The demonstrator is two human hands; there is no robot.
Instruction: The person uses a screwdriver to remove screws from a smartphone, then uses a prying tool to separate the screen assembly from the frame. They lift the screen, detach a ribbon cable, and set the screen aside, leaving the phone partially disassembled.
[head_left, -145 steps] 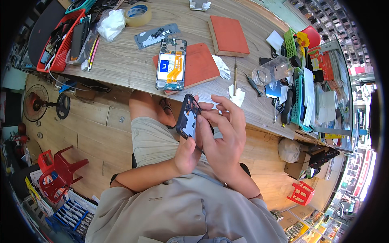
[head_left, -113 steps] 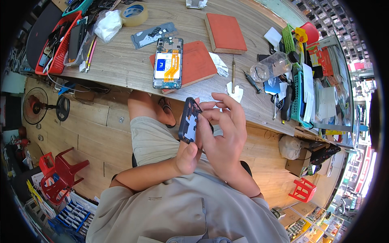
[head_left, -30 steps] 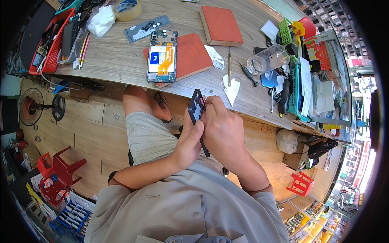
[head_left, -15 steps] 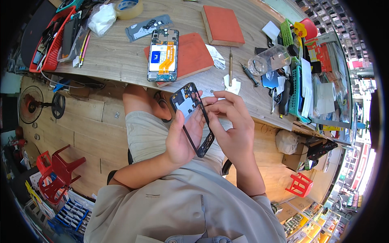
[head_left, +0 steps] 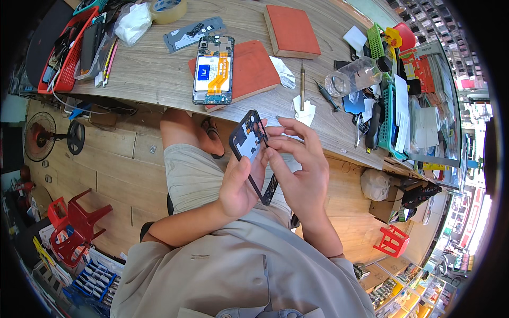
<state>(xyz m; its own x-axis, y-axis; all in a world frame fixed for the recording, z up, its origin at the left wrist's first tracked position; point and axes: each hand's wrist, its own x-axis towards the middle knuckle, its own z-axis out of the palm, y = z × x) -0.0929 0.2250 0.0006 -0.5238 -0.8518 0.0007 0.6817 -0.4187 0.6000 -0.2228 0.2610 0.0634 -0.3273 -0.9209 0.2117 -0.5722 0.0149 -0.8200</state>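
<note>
A black phone frame [head_left: 240, 137], with a pale inner surface and dark patches, is held tilted above my lap. My left hand [head_left: 236, 188] is closed round its lower left side, the thumb lying along the edge. At the frame's right edge is my right hand [head_left: 301, 169], its thumb and fingertips pinched together on the rim. Whether a small part sits between those fingertips cannot be made out. Ahead on the desk, an opened phone [head_left: 218, 71] shows its battery and orange flex cables, resting partly on a red book [head_left: 253, 69].
A second red book [head_left: 291, 32] lies farther back. Right of it are a slim screwdriver [head_left: 303, 87], white paper [head_left: 304, 112], a dark pen-like tool [head_left: 326, 96] and a clear plastic jar [head_left: 350, 78]. A red basket [head_left: 70, 55] and tape roll [head_left: 168, 11] stand left.
The phone frame has turned more edge-on and shifted slightly right at its top. My right fingertips have closed in on its right rim, and my left thumb sits a little lower.
</note>
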